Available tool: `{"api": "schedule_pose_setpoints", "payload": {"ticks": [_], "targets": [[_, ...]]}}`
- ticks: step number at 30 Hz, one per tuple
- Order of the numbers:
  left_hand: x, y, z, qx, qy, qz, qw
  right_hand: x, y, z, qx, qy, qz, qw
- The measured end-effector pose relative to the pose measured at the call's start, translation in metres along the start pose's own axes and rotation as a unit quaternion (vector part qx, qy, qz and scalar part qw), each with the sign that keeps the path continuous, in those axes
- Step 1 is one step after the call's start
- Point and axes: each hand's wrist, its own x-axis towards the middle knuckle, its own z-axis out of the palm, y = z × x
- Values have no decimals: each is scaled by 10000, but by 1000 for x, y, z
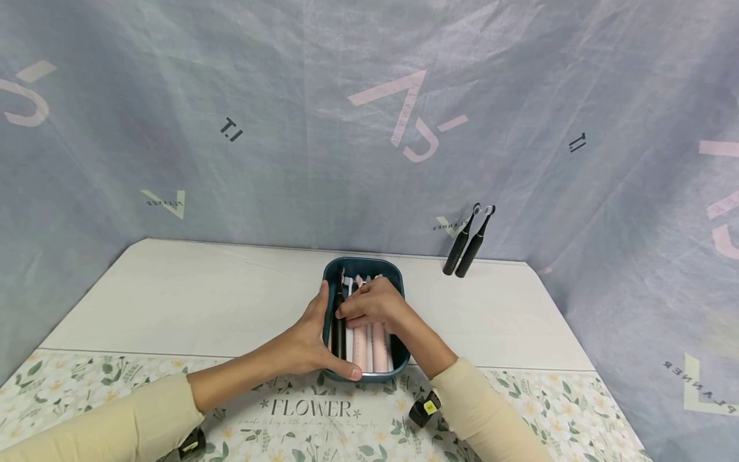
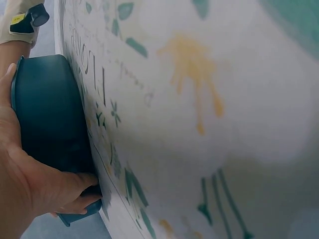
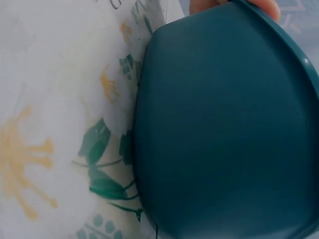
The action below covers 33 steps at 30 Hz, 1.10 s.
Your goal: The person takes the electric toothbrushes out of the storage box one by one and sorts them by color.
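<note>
A dark teal bin (image 1: 398, 273) stands on the table with several electric toothbrushes lying in it. My left hand (image 1: 306, 340) grips its left side, thumb over the front rim; the left wrist view shows fingers curled about the teal wall (image 2: 50, 109). Inside, my right hand (image 1: 375, 301) reaches in from the right and pinches the black electric toothbrush (image 1: 339, 340) at the left side. Beside that one lie a white toothbrush (image 1: 349, 346) and pink toothbrushes (image 1: 360, 350), partly covered by the right hand. The right wrist view shows mainly the bin's outer wall (image 3: 224, 124).
Two more black electric toothbrushes (image 1: 473, 253) lie side by side at the back right, heads toward the curtain. A grey-blue curtain (image 1: 260, 96) closes off the back and sides. The tabletop (image 1: 231, 289) has a white back part and a flowered front cloth (image 1: 144, 366).
</note>
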Motion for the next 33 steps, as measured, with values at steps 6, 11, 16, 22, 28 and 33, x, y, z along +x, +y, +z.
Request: {"api": "schedule_pose_setpoints", "payload": {"ticks": [6,11,16,22,28,33], "targets": [[0,0,0,-47,8,-35,10000,0,2,-3,458,-1,29,9989],[1,-1,0,-140,-38,78,9999,-1,2,-3,840,104,-66,9964],[2,-2,0,-149,-42,98,9998,-3,3,-4,1134,130,-169,9933],[2,-2,0,-163,-12,93,9998,-7,4,-5,1429,150,-263,9893],[3,-2,1,-202,28,216,9996,-8,8,-7,1591,195,-428,9861],[3,-1,1,-275,18,311,9991,-7,10,-9,1907,250,-466,9802]]}}
